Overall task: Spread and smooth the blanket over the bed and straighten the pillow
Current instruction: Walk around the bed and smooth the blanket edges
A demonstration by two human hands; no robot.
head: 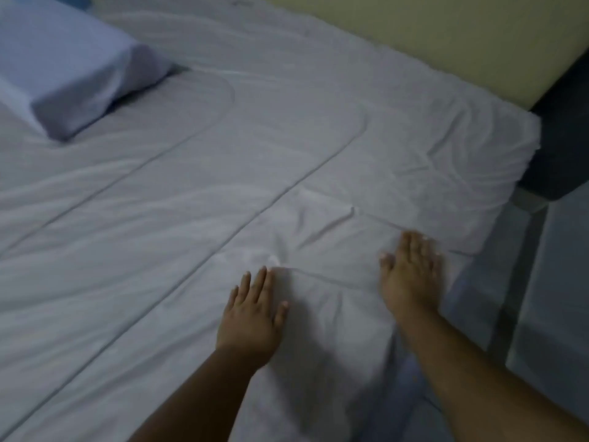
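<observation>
A: Where are your hands sitting right now?

B: You are laying both of them flat on the blanket (197, 193), low in the frame and right of centre. Your left hand (251, 317) is lying palm down with its fingers stretched and slightly spread, gripping nothing. Your right hand (409, 275) is lying further right, near the blanket's edge, also palm down and opened out, with nothing held in it. It is looking blurred, so the exact set of its fingers is hard to read.

A: And how is the blanket lying?

B: It is covering most of the bed, running from the lower left up to the right edge of the frame. Long stitched seams are crossing it on a slant. Between and just above your hands the cloth is bunching into creases, and more wrinkles are gathering at the corner (497, 148) on the right.

A: Where is the pillow?

B: The pillow (63, 74) is resting on top of the bedding in the upper left of the frame, angled to the seams, well apart from both hands.

A: Anything else around you?

B: A pale yellow wall (446, 36) is running along the far side at the upper right, and a tiled floor (554, 298) is showing down the right side.
</observation>
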